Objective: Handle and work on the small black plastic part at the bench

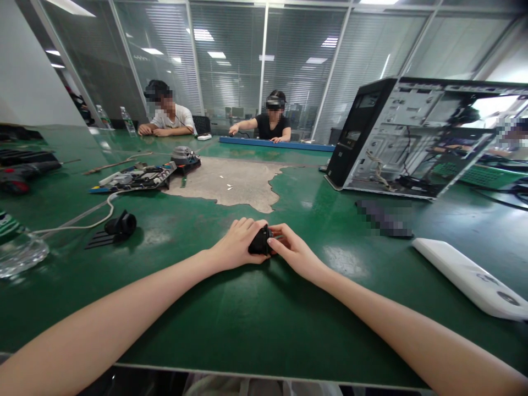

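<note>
A small black block-like part (259, 242) sits between my two hands, low over the green table (231, 313). My left hand (237, 242) is wrapped round its left side and top. From the right, my right hand (292, 250) pinches its right edge between thumb and fingers. The underside of the part is hidden, so I cannot tell if it touches the table. To the left lies another black part (124, 224) with a round end and flat slats. A circuit board (138, 177) with components rests farther back on the left.
An open computer case (408, 137) stands at the back right. A white device (470, 278) lies at the right, near a dark object (383, 219). A plastic bottle (18, 247) is at the left edge. Two people sit across the table behind a blue strip (276, 144).
</note>
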### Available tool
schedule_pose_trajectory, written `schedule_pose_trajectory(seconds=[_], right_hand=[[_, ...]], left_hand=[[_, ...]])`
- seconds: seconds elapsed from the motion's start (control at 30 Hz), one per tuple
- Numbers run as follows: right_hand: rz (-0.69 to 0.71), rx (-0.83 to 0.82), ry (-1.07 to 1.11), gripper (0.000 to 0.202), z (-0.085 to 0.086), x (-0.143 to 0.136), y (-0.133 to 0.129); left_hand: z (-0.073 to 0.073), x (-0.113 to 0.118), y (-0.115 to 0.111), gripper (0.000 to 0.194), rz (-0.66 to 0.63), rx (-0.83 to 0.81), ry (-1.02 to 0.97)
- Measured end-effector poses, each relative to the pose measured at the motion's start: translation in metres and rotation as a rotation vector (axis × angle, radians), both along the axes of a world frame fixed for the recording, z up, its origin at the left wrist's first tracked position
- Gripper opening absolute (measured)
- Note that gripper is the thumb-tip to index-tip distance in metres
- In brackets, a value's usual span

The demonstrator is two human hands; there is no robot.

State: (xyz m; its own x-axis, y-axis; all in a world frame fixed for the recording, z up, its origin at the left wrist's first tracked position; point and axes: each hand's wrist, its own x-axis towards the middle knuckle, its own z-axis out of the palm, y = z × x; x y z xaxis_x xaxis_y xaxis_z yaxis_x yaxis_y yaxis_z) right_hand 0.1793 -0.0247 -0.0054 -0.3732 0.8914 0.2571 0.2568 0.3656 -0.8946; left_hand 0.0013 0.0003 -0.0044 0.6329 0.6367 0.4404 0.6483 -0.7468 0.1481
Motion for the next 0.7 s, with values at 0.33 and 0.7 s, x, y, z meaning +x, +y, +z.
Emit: schedule_pose_trajectory(seconds=[0.33,0.7], right_hand=[[-0.049,0.146,0.034,0.019,0.0004,0.0009,-0.0014],[0.020,0.142,0.011,0.023,0.0006,0.0013,-0.0069]], left_hand=[[0.0006,0.0005,0.0004,0.059,-0.002,0.000,0.001],[0.0000,0.0014,0.0004,0.059,0.000,-0.024,-0.010]])
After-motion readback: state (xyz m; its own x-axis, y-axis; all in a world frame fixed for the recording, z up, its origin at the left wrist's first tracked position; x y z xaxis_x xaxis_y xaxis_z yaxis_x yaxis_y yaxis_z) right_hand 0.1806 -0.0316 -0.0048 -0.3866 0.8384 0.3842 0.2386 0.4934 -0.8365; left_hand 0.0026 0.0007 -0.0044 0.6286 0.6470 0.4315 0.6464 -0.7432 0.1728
